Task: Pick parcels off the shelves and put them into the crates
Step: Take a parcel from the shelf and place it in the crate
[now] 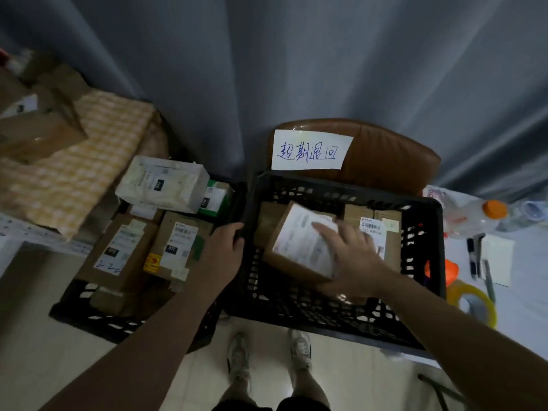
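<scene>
One parcel [296, 244] under right hand [354, 253], in crate [326, 320]

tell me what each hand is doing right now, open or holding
Left hand: closed, gripping the black crate by its left rim.
Right hand: open, fingers flat on the labelled parcel in that crate.

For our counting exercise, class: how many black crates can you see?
2: the right crate in front of the brown chair, and the left crate on the floor. None seems hidden.
</scene>
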